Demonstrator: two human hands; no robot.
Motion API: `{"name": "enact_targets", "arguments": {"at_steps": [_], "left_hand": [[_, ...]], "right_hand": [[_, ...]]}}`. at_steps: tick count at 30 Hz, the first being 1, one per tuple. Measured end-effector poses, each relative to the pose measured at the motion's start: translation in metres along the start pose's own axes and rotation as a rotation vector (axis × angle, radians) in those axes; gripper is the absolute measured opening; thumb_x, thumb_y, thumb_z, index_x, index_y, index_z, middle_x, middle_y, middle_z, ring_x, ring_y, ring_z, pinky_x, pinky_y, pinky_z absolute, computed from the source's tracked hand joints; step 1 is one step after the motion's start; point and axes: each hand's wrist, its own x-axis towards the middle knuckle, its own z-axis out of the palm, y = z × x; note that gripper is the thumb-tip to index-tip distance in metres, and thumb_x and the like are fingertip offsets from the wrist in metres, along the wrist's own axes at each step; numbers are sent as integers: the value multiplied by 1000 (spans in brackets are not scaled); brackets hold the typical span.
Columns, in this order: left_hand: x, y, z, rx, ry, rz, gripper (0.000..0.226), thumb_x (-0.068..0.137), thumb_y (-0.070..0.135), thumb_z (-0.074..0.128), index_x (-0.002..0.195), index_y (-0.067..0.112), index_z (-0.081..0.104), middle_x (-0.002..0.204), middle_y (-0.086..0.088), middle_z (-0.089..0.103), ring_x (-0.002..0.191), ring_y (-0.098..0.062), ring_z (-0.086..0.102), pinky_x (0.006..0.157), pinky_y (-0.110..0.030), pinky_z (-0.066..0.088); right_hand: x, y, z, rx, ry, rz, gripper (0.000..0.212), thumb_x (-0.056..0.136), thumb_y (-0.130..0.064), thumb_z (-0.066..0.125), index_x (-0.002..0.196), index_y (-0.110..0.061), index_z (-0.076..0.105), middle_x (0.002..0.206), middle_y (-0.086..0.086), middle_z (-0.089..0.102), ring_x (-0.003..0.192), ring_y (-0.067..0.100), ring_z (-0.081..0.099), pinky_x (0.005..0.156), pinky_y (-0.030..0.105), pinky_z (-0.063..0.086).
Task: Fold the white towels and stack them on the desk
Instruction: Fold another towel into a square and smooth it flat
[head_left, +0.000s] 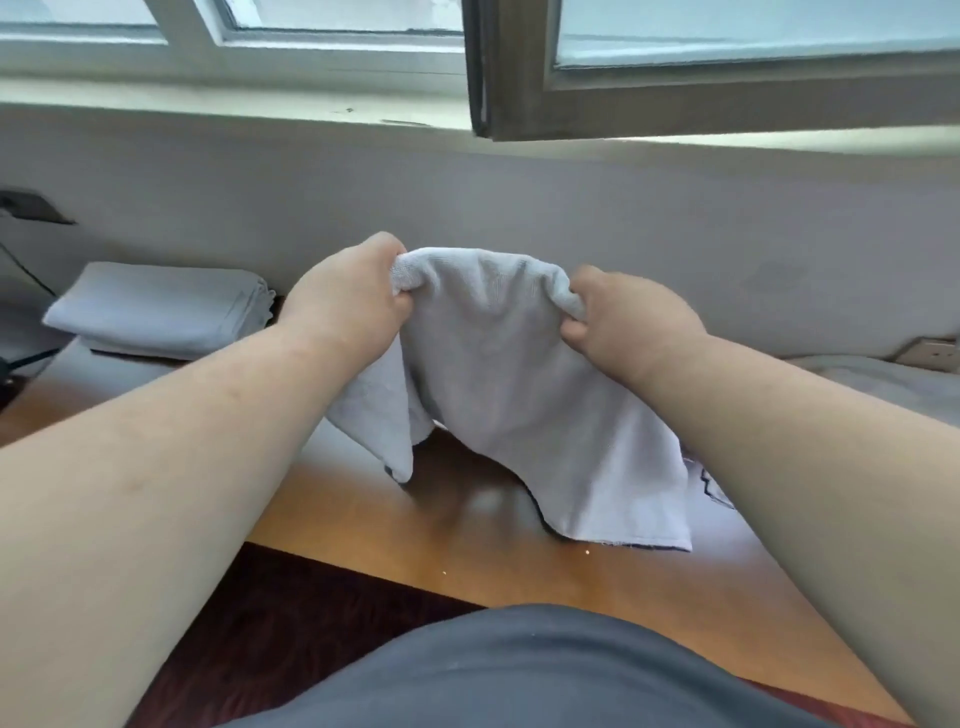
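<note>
**Towel held up between our two hands**

Fingers stay mostly out of sight: ours curl into the cloth, so only knuckles and thumbs show. The far side of the white towel (498, 364) is hidden, and our right forearm covers its right edge, where a dark-trimmed corner peeks out. Our left hand (353, 296) bunches one top corner, our right hand (618, 322) pinches the other, both clamped tight and held apart at the same height, arms stretched forward. The towel hangs between them, its lower hem resting on the desk (415, 525). Left of our left hand lies a stack of folded towels (161, 309); beyond our right hand, more pale cloth is hard to make out.
</note>
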Motion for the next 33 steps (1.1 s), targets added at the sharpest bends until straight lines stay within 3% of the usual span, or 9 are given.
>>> {"name": "enact_targets", "arguments": {"at_steps": [6,14,16,20,26,28,30,33], "left_hand": [[7,-72,-4,111,-79,-154,12,87,37,51,96,29,47,78,5,57,66,-11,48,48,-28,29],[33,-158,9,241,-275,-102,35,85,48,65,91,22,42,80,0,56,76,-24,54,54,-32,35],[46,-179,16,243,-328,-75,37,85,48,66,89,21,42,80,-2,57,75,-25,55,58,-33,40],[72,-224,41,231,-414,20,39,85,50,66,86,21,40,80,0,54,74,-23,51,58,-35,37],[104,-263,99,353,-502,133,33,92,45,57,100,18,40,82,-4,49,67,-22,50,54,-35,38],[110,-265,118,381,-536,134,34,94,43,53,111,15,43,90,-6,50,76,-28,53,61,-39,44],[113,-262,136,405,-578,142,42,94,43,52,126,16,43,109,-12,52,97,-36,52,78,-44,48],[112,-245,159,414,-638,126,58,94,47,52,142,20,36,135,-15,43,120,-40,43,93,-47,41]], "right_hand": [[52,-48,30,29,-94,-70,24,87,-41,53,86,-23,38,71,0,53,60,18,48,49,31,30],[84,-97,88,88,-219,51,37,86,-51,62,98,-21,43,81,-1,58,71,19,54,52,32,34],[86,-106,102,84,-263,105,37,85,-51,65,102,-24,47,89,0,61,81,23,56,60,33,37],[78,-115,133,-13,-261,226,52,87,-44,64,134,-28,48,128,3,58,117,30,51,90,41,41],[19,-110,177,40,-346,531,61,88,-42,60,144,-25,43,144,8,46,130,32,43,105,44,40],[-5,-104,188,57,-389,611,64,90,-47,58,147,-25,38,150,6,40,136,30,37,109,45,36],[-24,-97,197,72,-444,677,69,91,-50,56,151,-25,32,156,6,31,142,29,27,114,46,30],[-43,-89,209,128,-463,770,72,93,-51,55,154,-25,27,161,6,21,146,29,20,117,45,26]]}}
